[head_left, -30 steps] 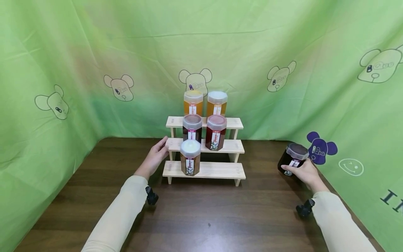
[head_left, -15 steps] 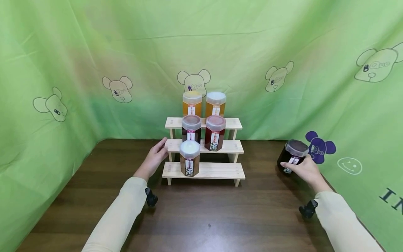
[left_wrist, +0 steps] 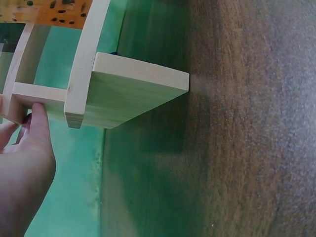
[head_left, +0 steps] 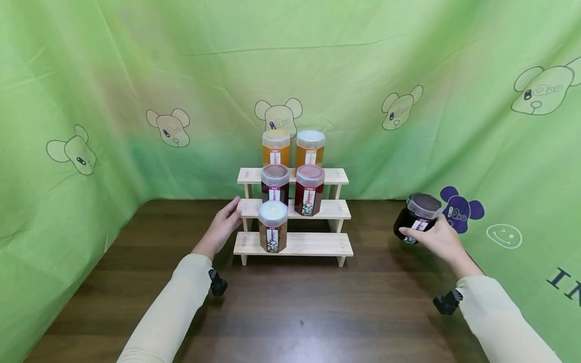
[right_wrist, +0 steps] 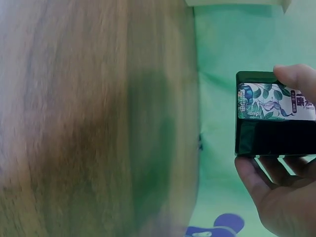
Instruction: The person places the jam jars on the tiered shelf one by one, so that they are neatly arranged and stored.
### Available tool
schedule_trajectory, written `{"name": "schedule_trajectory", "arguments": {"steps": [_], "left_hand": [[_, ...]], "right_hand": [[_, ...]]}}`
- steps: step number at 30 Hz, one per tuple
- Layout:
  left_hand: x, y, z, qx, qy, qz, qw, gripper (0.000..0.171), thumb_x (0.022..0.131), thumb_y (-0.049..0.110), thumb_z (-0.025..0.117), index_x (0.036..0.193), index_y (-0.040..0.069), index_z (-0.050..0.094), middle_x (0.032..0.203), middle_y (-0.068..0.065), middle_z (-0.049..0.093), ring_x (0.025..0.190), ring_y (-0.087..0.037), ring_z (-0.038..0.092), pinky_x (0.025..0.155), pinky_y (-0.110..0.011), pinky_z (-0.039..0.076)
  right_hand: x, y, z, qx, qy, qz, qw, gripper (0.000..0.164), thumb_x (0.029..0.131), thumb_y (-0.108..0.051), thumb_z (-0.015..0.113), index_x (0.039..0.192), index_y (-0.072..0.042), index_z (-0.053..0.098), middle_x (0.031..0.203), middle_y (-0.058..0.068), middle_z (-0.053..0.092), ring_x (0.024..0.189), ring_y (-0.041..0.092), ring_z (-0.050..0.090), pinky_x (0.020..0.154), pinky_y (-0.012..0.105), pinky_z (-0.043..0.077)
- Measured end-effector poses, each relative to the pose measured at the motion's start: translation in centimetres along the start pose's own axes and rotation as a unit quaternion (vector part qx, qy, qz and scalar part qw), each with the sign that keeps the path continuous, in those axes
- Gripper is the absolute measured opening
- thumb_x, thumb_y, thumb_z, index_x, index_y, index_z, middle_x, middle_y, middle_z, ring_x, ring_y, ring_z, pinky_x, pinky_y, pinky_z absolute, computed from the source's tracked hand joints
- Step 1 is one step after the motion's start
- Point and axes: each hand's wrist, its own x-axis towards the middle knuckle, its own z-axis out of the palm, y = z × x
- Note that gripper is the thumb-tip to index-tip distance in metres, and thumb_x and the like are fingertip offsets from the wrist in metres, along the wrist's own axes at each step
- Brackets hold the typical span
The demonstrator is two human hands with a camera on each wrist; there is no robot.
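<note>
My right hand (head_left: pixel 442 242) grips a hexagonal jar (head_left: pixel 410 218) with near-black contents and a clear lid, at the right of the table. In the right wrist view, the thumb lies along one side of the dark jar (right_wrist: pixel 276 138) and the fingers along the other; its base stands clear of the tabletop. At the left end of a three-tier wooden display stand (head_left: pixel 317 245), my left hand (head_left: pixel 221 227) holds the middle shelf. The left wrist view has those fingers (left_wrist: pixel 41 126) at the stand's upright (left_wrist: pixel 39 92).
Two orange jars (head_left: pixel 275 154) stand on the top shelf. The middle one bears a dark purple jar (head_left: pixel 275 181) and a red jar (head_left: pixel 310 194); on the bottom shelf is a brown jar (head_left: pixel 273 232). A green printed curtain (head_left: pixel 204 75) surrounds the brown table (head_left: pixel 281 312).
My right hand has raised the dark jar off the table and moved it slightly left, tilting it. The left hand keeps its hold on the stand.
</note>
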Motion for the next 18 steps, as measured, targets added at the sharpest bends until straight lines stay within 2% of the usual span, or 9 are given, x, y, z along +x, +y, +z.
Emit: {"name": "schedule_trajectory", "arguments": {"steps": [18], "left_hand": [[0.2,-0.2,-0.1,-0.008,-0.006,0.006,0.9999,0.054,0.110,0.007,0.036,0.160,0.002,0.015,0.164,-0.019,0.014,0.147,-0.030,0.026,0.117,-0.039,0.031]], "right_hand": [[-1.2,-5.3,1.9,-0.010,-0.017,0.001,1.000,0.094,0.082,-0.046,0.082,0.148,0.000,0.033,0.121,0.031,0.059,0.114,0.051,0.054,0.092,0.064,0.046]]}}
